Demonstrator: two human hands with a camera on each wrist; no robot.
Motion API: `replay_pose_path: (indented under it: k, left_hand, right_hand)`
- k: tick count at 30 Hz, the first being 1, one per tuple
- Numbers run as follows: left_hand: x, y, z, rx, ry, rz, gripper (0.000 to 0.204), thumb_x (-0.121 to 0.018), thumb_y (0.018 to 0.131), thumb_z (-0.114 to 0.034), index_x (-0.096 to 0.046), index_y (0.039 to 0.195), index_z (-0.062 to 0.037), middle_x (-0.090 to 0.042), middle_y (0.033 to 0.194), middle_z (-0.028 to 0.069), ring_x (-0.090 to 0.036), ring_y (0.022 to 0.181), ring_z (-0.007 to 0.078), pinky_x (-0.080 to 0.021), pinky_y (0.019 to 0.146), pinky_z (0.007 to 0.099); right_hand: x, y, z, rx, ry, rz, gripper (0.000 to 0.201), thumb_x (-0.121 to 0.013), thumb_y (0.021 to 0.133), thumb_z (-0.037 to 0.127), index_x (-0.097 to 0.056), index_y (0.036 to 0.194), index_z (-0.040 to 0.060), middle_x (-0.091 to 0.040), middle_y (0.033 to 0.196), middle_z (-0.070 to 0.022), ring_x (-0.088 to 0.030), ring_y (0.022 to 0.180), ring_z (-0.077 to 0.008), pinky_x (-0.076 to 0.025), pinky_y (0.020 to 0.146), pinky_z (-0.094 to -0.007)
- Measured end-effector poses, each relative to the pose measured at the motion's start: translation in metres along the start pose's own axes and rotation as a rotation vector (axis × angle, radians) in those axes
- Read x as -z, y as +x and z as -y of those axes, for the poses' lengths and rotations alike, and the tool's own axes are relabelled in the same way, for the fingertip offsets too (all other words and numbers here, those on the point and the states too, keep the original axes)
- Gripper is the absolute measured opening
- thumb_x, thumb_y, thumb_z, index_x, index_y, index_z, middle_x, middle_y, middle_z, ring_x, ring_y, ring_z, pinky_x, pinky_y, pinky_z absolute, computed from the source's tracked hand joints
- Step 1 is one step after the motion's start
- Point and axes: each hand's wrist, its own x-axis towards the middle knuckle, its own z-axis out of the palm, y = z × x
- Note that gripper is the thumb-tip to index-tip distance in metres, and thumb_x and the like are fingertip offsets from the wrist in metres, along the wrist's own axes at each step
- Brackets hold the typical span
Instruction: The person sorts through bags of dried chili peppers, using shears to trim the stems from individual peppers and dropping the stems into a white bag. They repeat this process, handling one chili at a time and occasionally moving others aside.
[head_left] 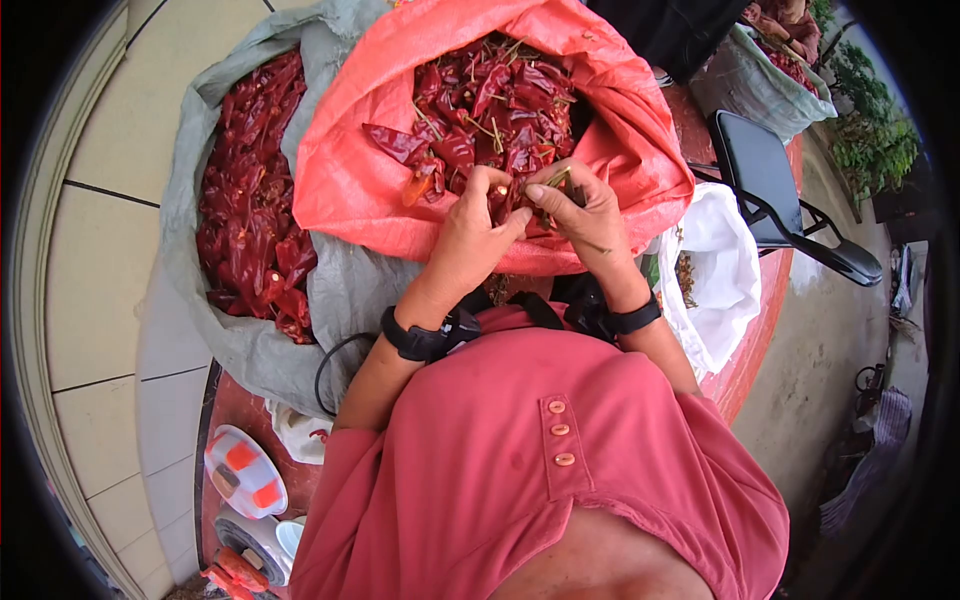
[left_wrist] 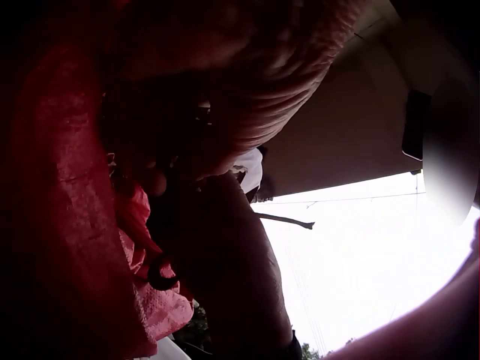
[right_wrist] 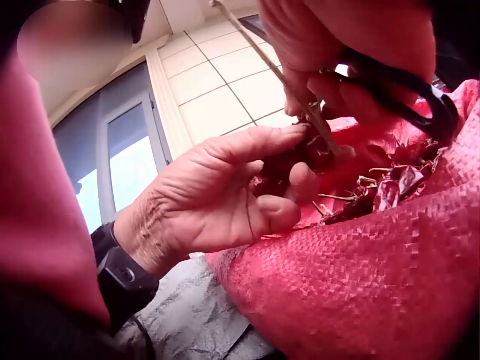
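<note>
Over the near rim of a red woven sack (head_left: 350, 190) filled with dried red chilies (head_left: 495, 95), both hands work close together. My left hand (head_left: 475, 228) pinches a dark red dried chili (right_wrist: 281, 163) between thumb and fingers; the other fingers are bent. My right hand (head_left: 597, 220) grips several thin dry stems (head_left: 557, 181), thumb pressed on them. One long stem (right_wrist: 262, 56) slants down toward the chili in the right wrist view. A black loop (right_wrist: 441, 112), like a scissor handle, shows under the right hand. The left wrist view is mostly dark.
A grey sack (head_left: 185, 200) of red chilies stands at left, a white bag (head_left: 735, 260) with dry bits at right. A black chair (head_left: 755, 165) is beyond it. A white plate (head_left: 225, 445) and a roll (head_left: 235, 530) lie at lower left.
</note>
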Motion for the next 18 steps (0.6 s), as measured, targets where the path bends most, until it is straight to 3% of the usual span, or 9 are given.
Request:
replay_pose_path:
  k: [1,3,5,8,11,14,18]
  left_hand:
    - [-0.001,-0.002,-0.004,0.117,-0.182,0.010,0.033,-0.068,0.086,-0.011,-0.053,0.113,0.0001,-0.061,0.100,0.0084,-0.062,0.071,0.0170,-0.050,0.066,0.0309]
    - [0.003,0.000,0.004,0.074,-0.042,0.092,0.030,-0.065,0.089,-0.011,-0.054,0.115,0.0003,-0.061,0.097,0.0063,-0.059,0.069,0.0123,-0.049,0.064,0.0279]
    - [0.008,0.002,0.008,0.075,0.078,0.161,0.027,-0.063,0.092,-0.012,-0.056,0.115,0.0004,-0.061,0.092,0.0044,-0.057,0.068,0.0098,-0.048,0.063,0.0260]
    - [0.010,0.003,0.015,0.087,0.127,0.199,0.025,-0.062,0.092,-0.013,-0.058,0.112,0.0008,-0.060,0.083,0.0028,-0.055,0.068,0.0091,-0.047,0.064,0.0250]
    - [0.007,0.000,0.029,0.048,-0.015,0.202,0.025,-0.063,0.093,-0.017,-0.059,0.109,0.0023,-0.060,0.078,0.0039,-0.055,0.070,0.0089,-0.046,0.066,0.0249]
    - [0.008,-0.005,0.027,0.071,-0.041,0.267,0.030,-0.064,0.092,-0.020,-0.058,0.110,0.0041,-0.060,0.080,0.0068,-0.055,0.073,0.0106,-0.046,0.068,0.0257]
    - [0.011,-0.007,0.011,-0.074,0.085,0.235,0.030,-0.064,0.092,-0.020,-0.058,0.109,0.0042,-0.060,0.085,0.0093,-0.057,0.079,0.0140,-0.047,0.072,0.0283]
  right_hand:
    - [-0.001,0.005,-0.007,0.189,-0.135,-0.012,0.011,-0.068,0.088,0.011,-0.065,0.097,0.0057,-0.058,0.079,0.0015,-0.051,0.060,-0.0097,-0.042,0.057,-0.0209]
    - [-0.004,0.008,-0.009,0.422,-0.322,-0.022,0.010,-0.069,0.085,0.007,-0.065,0.095,0.0059,-0.059,0.082,-0.0006,-0.053,0.060,-0.0141,-0.044,0.058,-0.0234]
    - [-0.008,0.006,0.001,0.510,-0.427,-0.018,0.011,-0.069,0.083,0.005,-0.065,0.092,0.0057,-0.060,0.086,-0.0030,-0.056,0.061,-0.0179,-0.045,0.058,-0.0264]
    - [-0.015,-0.001,0.009,0.629,-0.811,-0.047,0.011,-0.069,0.082,0.004,-0.065,0.092,0.0049,-0.060,0.083,-0.0030,-0.057,0.062,-0.0183,-0.047,0.056,-0.0282]
    - [-0.020,-0.002,-0.007,0.451,-0.583,-0.146,0.007,-0.066,0.087,0.006,-0.062,0.092,0.0048,-0.061,0.078,-0.0008,-0.059,0.062,-0.0155,-0.046,0.053,-0.0260]
    - [-0.024,-0.005,0.016,-0.068,0.210,-0.086,0.006,-0.062,0.093,0.012,-0.060,0.092,0.0062,-0.059,0.073,0.0022,-0.053,0.056,-0.0094,-0.040,0.049,-0.0221]
    - [-0.011,0.001,0.014,-0.295,0.356,-0.001,0.011,-0.059,0.096,0.019,-0.059,0.092,0.0085,-0.059,0.073,0.0029,-0.039,0.046,-0.0041,-0.032,0.043,-0.0197]
